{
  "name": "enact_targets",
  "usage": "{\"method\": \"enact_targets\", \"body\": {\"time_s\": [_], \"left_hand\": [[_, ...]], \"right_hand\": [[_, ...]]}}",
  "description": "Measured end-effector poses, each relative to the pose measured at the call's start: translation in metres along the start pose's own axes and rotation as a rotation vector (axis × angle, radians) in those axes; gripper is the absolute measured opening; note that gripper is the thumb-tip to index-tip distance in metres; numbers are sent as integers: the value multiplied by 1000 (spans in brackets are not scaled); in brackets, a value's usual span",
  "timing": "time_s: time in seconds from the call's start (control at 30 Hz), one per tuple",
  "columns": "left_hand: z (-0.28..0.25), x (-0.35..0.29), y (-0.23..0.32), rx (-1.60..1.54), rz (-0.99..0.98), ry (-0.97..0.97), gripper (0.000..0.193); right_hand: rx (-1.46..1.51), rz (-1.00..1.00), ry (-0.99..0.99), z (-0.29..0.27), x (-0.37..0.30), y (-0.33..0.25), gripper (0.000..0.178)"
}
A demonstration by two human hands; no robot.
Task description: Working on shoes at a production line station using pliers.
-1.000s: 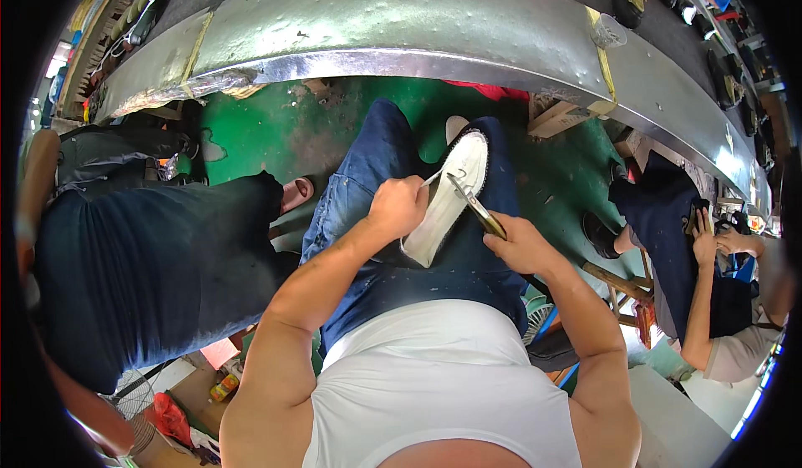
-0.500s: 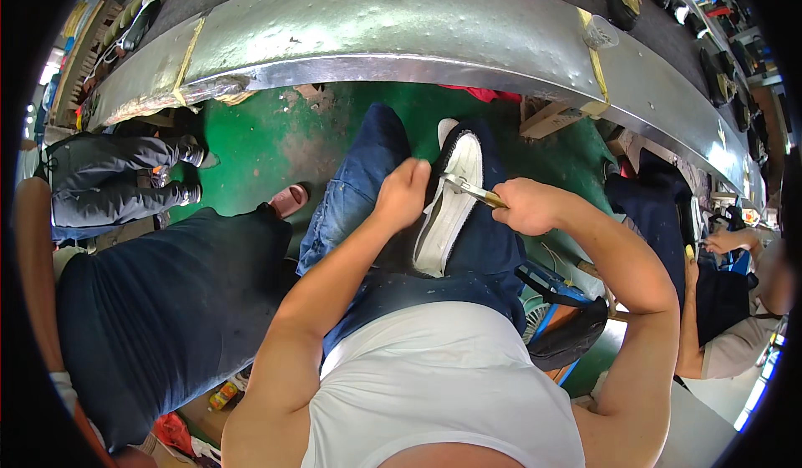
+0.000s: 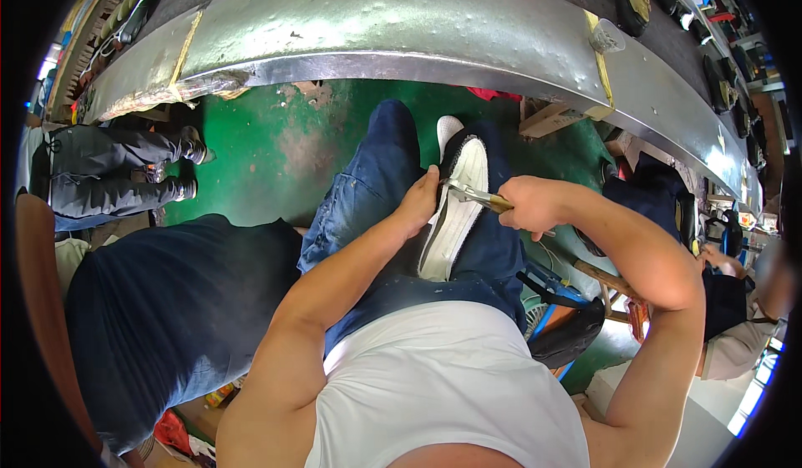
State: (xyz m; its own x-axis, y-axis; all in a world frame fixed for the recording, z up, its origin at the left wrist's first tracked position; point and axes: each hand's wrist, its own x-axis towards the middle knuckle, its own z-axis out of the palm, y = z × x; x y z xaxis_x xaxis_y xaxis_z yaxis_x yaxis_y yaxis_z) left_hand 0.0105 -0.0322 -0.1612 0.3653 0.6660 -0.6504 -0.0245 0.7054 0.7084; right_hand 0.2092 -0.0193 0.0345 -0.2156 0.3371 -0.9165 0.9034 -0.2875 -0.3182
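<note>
A shoe lies sole up across my lap, toe pointing away, with a white bottom and a dark upper edge. My left hand closes on its left edge, thumb raised near the pliers' jaws; the other fingers are mostly hidden. My right hand is wrapped round the handles of metal pliers. The jaws reach over the sole to its left edge, beside my left thumb. Whether they bite on the upper cannot be made out.
A metal-edged bench runs across the front, dark shoes on its right. One person in dark clothes is close on my left; another sits at right. A black bag hangs by my right thigh.
My left hand has shifted right and slightly down, its thumb now up at the shoe's edge. The pliers have turned a little. The neighbour's pink slipper at left has gone from sight.
</note>
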Motion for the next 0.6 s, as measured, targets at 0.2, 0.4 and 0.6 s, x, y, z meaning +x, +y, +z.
{"method": "enact_targets", "body": {"time_s": [0.2, 0.4, 0.6], "left_hand": [[-8, -22, 17, -133, -13, -1, 66], [-30, -30, 23, -442, -64, -283, 63], [-25, -23, 20, -175, 153, -257, 65]], "right_hand": [[-303, -274, 228, 22, 28, 10, 30], [178, -320, 496, 89, 53, 21, 27], [336, -269, 594, 121, 64, 27, 34]]}}
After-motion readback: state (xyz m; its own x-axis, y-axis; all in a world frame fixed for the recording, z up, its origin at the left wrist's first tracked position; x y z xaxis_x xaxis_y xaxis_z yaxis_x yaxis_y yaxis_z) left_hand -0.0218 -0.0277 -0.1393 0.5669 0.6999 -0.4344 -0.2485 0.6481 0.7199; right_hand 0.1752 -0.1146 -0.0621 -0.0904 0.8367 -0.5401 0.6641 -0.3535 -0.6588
